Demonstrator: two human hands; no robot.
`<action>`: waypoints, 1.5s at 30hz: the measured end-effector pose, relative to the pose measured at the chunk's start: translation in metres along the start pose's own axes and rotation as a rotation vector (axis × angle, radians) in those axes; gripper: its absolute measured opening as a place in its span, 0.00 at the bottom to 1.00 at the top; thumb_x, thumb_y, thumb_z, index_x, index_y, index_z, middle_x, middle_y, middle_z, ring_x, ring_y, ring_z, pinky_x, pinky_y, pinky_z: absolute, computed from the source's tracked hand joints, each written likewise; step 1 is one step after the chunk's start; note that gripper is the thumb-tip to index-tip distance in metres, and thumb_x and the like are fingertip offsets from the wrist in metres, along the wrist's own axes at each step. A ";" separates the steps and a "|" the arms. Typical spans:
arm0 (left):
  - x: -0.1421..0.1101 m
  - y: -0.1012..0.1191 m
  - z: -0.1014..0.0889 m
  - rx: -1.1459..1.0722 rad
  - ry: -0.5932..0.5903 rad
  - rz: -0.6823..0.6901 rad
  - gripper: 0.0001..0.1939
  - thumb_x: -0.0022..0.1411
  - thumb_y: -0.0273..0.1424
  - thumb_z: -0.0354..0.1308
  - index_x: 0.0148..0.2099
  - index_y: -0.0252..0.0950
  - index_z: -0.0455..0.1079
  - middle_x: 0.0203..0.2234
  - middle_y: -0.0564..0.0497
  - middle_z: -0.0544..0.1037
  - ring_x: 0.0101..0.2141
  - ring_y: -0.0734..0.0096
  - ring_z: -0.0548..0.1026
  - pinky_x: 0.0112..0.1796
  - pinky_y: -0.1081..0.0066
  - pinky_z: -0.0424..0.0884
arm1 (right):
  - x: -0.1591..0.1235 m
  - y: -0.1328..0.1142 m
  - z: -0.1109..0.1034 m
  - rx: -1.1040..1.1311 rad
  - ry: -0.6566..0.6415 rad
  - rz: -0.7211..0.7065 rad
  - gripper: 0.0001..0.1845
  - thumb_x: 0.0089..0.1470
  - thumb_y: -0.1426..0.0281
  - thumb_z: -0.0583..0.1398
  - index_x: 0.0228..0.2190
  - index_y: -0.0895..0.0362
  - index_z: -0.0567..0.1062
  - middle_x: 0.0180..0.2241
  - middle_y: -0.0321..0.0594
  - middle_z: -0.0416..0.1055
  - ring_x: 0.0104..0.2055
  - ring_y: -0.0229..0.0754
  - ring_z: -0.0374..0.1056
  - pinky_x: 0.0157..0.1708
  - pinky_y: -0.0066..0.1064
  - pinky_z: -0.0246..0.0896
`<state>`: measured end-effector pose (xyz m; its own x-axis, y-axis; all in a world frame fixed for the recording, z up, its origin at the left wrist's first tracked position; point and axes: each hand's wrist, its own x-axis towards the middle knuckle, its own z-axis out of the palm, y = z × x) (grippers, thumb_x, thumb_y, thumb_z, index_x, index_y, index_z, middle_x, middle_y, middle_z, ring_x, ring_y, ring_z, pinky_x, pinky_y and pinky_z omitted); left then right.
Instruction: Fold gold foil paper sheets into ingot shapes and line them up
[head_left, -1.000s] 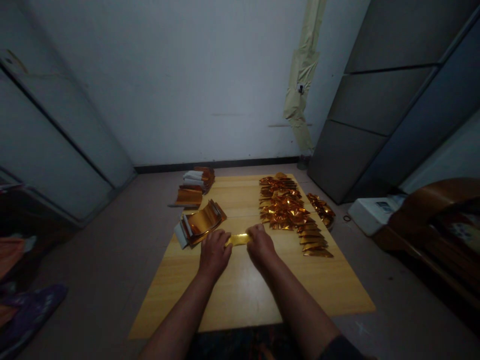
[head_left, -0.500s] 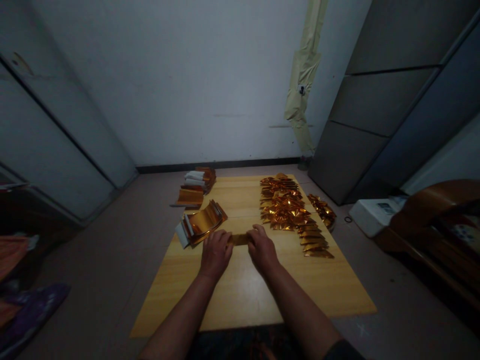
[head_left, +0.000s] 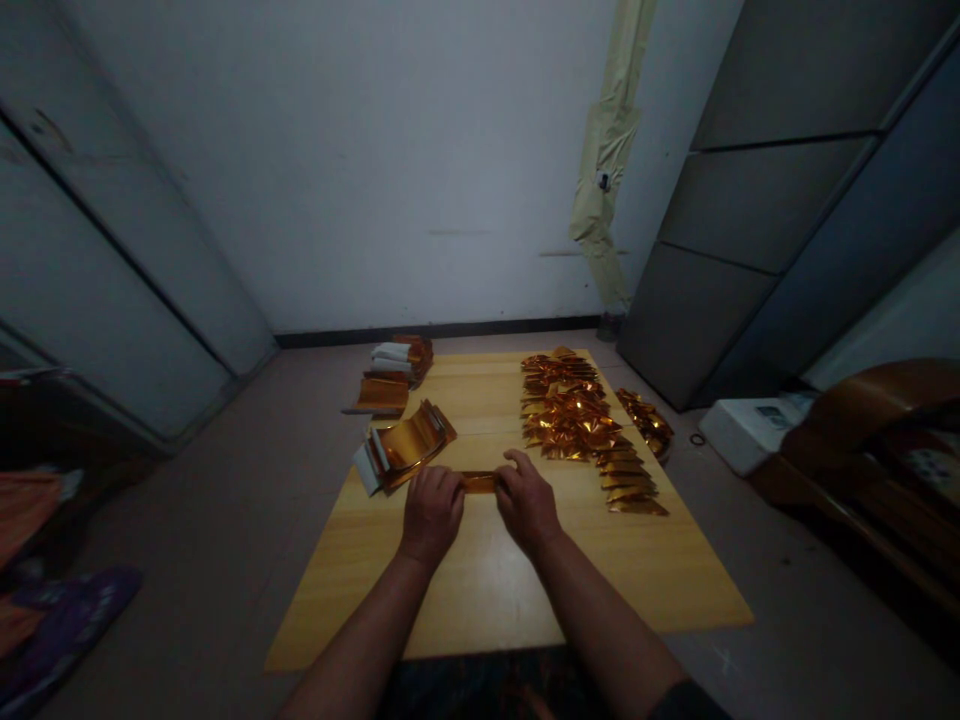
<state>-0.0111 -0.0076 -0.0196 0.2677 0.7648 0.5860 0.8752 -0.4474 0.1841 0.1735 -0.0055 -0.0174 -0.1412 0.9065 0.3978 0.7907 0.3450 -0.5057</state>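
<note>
A narrow strip of gold foil paper (head_left: 480, 482) lies low over the middle of the wooden table (head_left: 480, 580). My left hand (head_left: 433, 510) grips its left end, the fingers closed on it. At the opposite end my right hand (head_left: 526, 500) pinches the strip, with the index finger raised a little. The fingers cover both ends of the paper. Just left of my left hand sits a curved stack of gold foil sheets (head_left: 409, 440) with pale undersides. To the right, folded gold foil pieces (head_left: 574, 410) stand in overlapping rows.
More foil sheets (head_left: 382, 393) are piled at the table's far left edge. Beside the right edge, a container (head_left: 649, 425) holds folded foil pieces. A white box (head_left: 750, 432) and wooden furniture (head_left: 862, 450) stand on the right. A grey fridge (head_left: 720, 250) is behind.
The foil strip between my hands has tilted or been folded, and now shows a brighter surface with a crease along it. Both hands stay in nearly the same place.
</note>
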 end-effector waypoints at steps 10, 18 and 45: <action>-0.003 0.000 0.004 -0.081 -0.041 0.073 0.08 0.60 0.23 0.51 0.40 0.36 0.69 0.32 0.46 0.76 0.36 0.60 0.70 0.38 0.62 0.64 | 0.001 0.005 0.003 0.016 0.105 -0.149 0.10 0.52 0.79 0.56 0.32 0.55 0.74 0.47 0.46 0.68 0.48 0.47 0.60 0.48 0.38 0.58; -0.003 -0.001 0.004 -0.125 -0.202 0.018 0.09 0.56 0.23 0.52 0.37 0.38 0.70 0.35 0.45 0.77 0.38 0.60 0.72 0.40 0.62 0.68 | -0.001 0.004 -0.011 -0.090 -0.092 -0.063 0.08 0.55 0.77 0.57 0.30 0.55 0.76 0.40 0.43 0.69 0.43 0.44 0.58 0.43 0.34 0.53; 0.002 0.000 0.005 -0.028 -0.168 -0.144 0.12 0.65 0.30 0.48 0.29 0.38 0.64 0.27 0.49 0.70 0.33 0.65 0.68 0.36 0.65 0.65 | 0.029 0.003 -0.013 -0.236 -0.362 0.053 0.09 0.61 0.67 0.55 0.37 0.55 0.74 0.39 0.41 0.75 0.41 0.43 0.66 0.39 0.32 0.49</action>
<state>-0.0088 -0.0035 -0.0222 0.2066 0.8871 0.4127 0.8984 -0.3391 0.2792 0.1793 0.0184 0.0027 -0.2630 0.9629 0.0604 0.9111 0.2685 -0.3127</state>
